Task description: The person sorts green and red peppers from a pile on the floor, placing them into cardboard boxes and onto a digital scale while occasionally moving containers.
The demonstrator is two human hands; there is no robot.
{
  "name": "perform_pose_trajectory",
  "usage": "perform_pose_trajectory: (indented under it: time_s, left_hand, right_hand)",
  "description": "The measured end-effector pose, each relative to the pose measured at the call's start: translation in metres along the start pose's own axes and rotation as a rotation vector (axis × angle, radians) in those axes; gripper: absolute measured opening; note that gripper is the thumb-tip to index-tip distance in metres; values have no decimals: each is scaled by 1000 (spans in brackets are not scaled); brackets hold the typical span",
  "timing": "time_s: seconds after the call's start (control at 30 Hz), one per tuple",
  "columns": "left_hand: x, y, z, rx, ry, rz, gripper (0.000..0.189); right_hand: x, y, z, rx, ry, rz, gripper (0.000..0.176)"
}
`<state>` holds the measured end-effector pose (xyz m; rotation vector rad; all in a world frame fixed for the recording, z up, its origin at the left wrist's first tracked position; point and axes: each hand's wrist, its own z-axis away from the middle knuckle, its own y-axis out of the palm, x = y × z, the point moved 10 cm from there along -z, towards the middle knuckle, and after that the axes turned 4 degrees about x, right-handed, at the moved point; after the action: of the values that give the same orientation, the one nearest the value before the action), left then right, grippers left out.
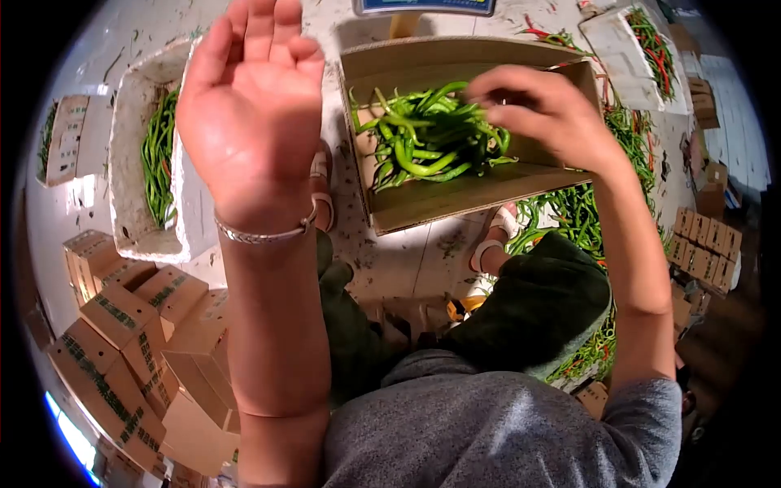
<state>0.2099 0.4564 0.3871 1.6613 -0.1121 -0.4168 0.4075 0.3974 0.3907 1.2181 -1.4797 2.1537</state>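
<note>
My left hand point(250, 98) is raised at the upper left with the palm turned up and its fingers stretched, holding nothing; a braided bracelet circles the wrist. Inside an open cardboard box point(480, 203) lies a loose heap of long green chili peppers point(423, 134), gathered toward the box's left and middle. Over the right side of that heap hovers my right hand point(541, 110), a little blurred. Its fingers are bent and apart from the thumb, and no pepper shows between them.
A big pile of green and red peppers point(569, 215) covers the floor at right. White foam boxes of peppers stand at the left point(122, 163) and upper right point(610, 49). Stacked cartons point(122, 317) fill the lower left. A blue-framed device point(423, 6) sits beyond the box.
</note>
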Motion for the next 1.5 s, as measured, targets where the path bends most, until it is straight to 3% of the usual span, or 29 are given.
perform_pose_trajectory:
  time_s: [0.07, 0.13, 0.27, 0.33, 0.47, 0.5, 0.53, 0.6, 0.73, 0.93, 1.0, 1.1, 1.2, 1.23, 1.33, 1.4, 1.43, 1.47, 1.5]
  left_hand:
    - [5, 2, -8, 21, -43, -29, 25]
    - [2, 4, -11, -106, 143, -182, 22]
    - [4, -6, -23, -175, 102, -137, 22]
    - [3, 1, -24, -147, 156, -180, 22]
    - [-12, 3, -28, -98, 214, -188, 22]
    - [-16, 5, -29, -96, 223, -197, 22]
    - [-20, 7, -30, -95, 232, -206, 21]
    - [-23, 4, -34, -106, 241, -213, 20]
    - [-21, 6, -40, -84, 225, -180, 21]
    - [-13, 6, -43, -109, 186, -169, 25]
    - [-11, 6, -43, -135, 188, -162, 25]
    - [-8, 7, -42, -163, 202, -177, 25]
    - [-2, 2, -45, -135, 157, -182, 23]
    - [0, 2, -46, -139, 146, -178, 23]
    - [2, -2, -44, -252, 146, -151, 21]
    - [-2, -9, -47, -296, 144, -134, 19]
    - [-2, -8, -50, -256, 132, -128, 19]
    - [-2, -9, -51, -232, 117, -111, 18]
    - [-2, -9, -53, -209, 102, -96, 18]
  right_hand:
    - [-3, 68, -31, 264, -126, 80, 26]
    - [-38, 156, -42, 612, -46, 256, 27]
    - [-121, 242, -35, 1004, -229, 1125, 41]
    - [-133, 218, -28, 973, -265, 1084, 52]
    - [-132, 151, -5, 994, -194, 1211, 38]
    - [-141, 141, 0, 916, -193, 1089, 28]
    - [-136, 129, -1, 759, -257, 1053, 27]
    - [-130, 119, 1, 657, -281, 954, 29]
    - [-126, 138, -12, 727, -109, 900, 33]
    - [-113, 175, -32, 623, -222, 998, 29]
    - [-102, 194, -35, 585, -346, 1063, 24]
    - [-118, 237, -35, 671, -389, 1337, 29]
    - [-105, 225, -40, 877, -251, 1109, 23]
    - [-90, 208, -45, 836, -257, 976, 23]
    - [-38, 118, -41, 524, -212, 719, 22]
    - [-27, 60, -30, 299, -107, 298, 17]
    - [-16, 35, -25, 215, -99, 303, 18]
    - [-28, 21, -16, 163, 46, -63, 22]
    - [-30, 6, -9, 105, 104, -101, 22]
